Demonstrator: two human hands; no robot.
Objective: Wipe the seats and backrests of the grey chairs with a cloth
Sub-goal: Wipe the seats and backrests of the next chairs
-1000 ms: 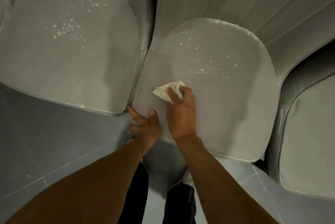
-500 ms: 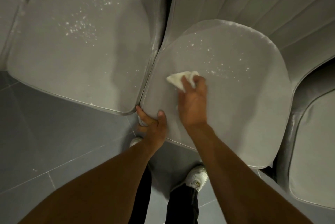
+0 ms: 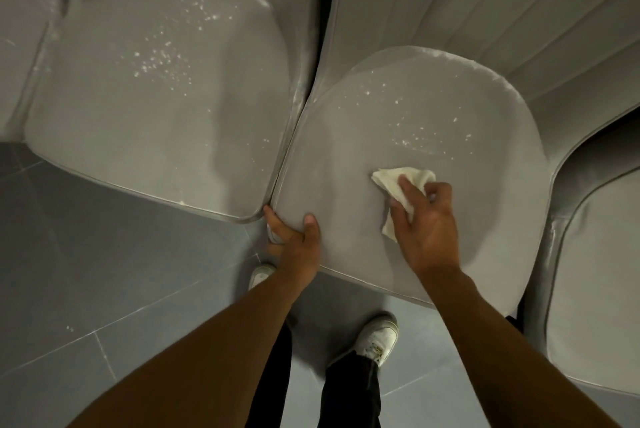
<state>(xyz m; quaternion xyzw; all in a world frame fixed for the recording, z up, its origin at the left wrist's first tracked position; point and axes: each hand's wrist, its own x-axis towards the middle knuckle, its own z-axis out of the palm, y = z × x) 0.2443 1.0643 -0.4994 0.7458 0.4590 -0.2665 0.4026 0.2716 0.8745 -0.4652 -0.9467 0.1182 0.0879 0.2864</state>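
The right hand [image 3: 429, 233] is pinching the cloth [image 3: 391, 182] on the middle seat [image 3: 346, 157]; white specks [image 3: 419, 137] are lying just above it; the left hand [image 3: 298, 244] is gripping the seat's lower-left corner.

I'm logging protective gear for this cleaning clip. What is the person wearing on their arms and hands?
Nothing: the left hand and right hand are bare, without gloves, and both forearms are uncovered down to the frame's edge. No watch, bracelet or ring shows.

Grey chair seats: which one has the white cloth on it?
The middle grey padded seat, where the right hand holds the white cloth; the left seat and the right seat have none.
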